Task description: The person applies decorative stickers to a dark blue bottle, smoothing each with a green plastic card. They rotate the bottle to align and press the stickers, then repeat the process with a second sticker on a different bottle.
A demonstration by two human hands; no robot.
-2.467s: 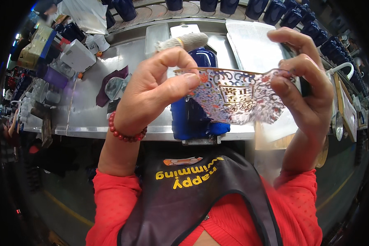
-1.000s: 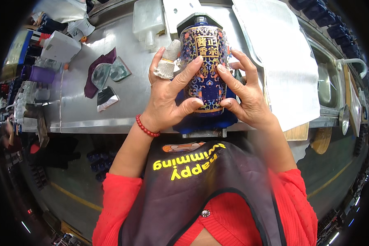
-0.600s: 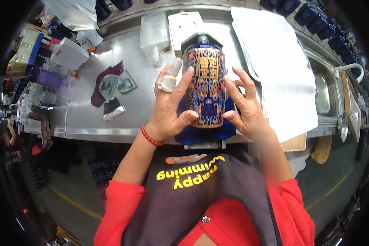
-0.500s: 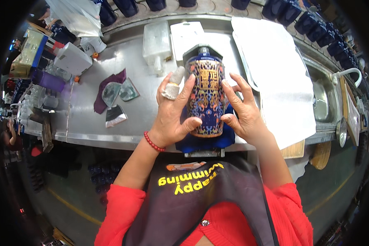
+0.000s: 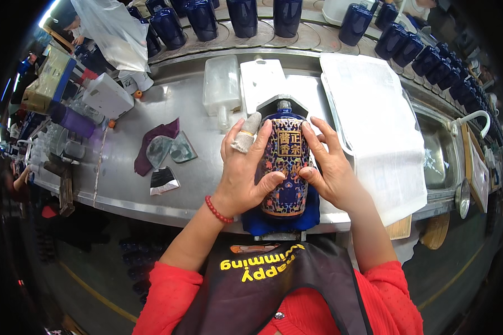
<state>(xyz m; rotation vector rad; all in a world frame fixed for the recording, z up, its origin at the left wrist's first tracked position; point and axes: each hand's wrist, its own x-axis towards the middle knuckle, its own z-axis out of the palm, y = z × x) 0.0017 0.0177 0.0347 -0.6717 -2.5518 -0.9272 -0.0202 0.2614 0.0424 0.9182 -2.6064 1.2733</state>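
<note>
The bare metal table [image 5: 207, 178] has open room just left of the left hand [image 5: 241, 176], between it and the dark red cloth [image 5: 151, 146] with small scraps beside it. Right above the blue bottle [image 5: 285, 167] a white board [image 5: 262, 78] and a clear plastic jug [image 5: 221, 86] block the way. Close by the right hand [image 5: 332, 170] lies a big white sheet [image 5: 380, 128], filling that side. At the far edge a row of dark blue bottles [image 5: 243, 14] stands like a wall. Boxes [image 5: 106, 95] crowd the far left.
</note>
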